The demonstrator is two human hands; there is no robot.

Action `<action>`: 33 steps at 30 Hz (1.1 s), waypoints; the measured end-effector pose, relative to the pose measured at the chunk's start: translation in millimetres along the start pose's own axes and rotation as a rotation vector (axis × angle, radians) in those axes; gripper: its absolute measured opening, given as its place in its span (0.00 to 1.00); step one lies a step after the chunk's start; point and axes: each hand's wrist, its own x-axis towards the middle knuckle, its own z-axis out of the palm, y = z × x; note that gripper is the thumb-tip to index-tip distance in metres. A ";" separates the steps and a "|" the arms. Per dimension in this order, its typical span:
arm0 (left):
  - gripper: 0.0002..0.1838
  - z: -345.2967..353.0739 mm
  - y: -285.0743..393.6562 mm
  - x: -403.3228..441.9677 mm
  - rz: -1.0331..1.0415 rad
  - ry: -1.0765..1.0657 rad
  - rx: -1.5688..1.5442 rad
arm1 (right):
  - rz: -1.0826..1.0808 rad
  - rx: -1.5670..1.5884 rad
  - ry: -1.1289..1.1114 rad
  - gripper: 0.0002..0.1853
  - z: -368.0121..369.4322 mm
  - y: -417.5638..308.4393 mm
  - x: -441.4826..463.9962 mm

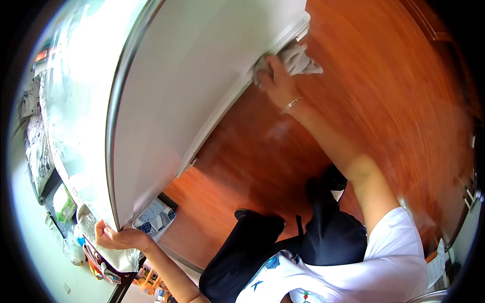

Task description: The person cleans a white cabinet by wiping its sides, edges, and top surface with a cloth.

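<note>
My right hand (279, 85) is closed on a light grey cloth (302, 60) and presses it against the lower edge of a large white panel (187, 86). Part of the cloth hangs loose past my fingers, and the hand is slightly blurred. At the near lower corner of the panel, my left hand (118, 237) curls its fingers around the end of the metal trim (112, 116). The fingertips there show only in part.
Reddish-brown wooden floor (394, 101) lies below. My legs in dark trousers (323, 237) are bent close by. A patterned item (155, 216) rests near the panel's corner. Bags and fabric (40, 151) lie along the left side.
</note>
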 end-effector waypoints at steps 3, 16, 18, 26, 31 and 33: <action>0.17 -0.8 10.0 1.5 -0.039 -0.028 0.098 | 0.405 0.429 -0.153 0.14 -26.0 -33.3 7.9; 0.20 -2.6 -1.1 0.3 0.118 -0.024 0.164 | -0.048 0.323 -0.107 0.10 9.2 -107.2 -28.3; 0.16 -1.8 -0.4 -1.3 0.055 0.003 0.129 | 0.183 0.250 0.110 0.10 -12.1 -107.6 4.0; 0.18 10.3 -5.0 -2.7 0.230 0.178 0.058 | 0.015 0.140 0.371 0.15 -0.7 -101.8 29.4; 0.19 8.3 -6.6 -2.1 0.279 0.190 0.075 | -0.016 0.259 -0.115 0.16 23.8 -116.1 -48.6; 0.19 6.6 -8.3 -1.0 0.291 0.182 0.086 | -0.011 0.249 -0.042 0.15 23.2 -107.1 -45.1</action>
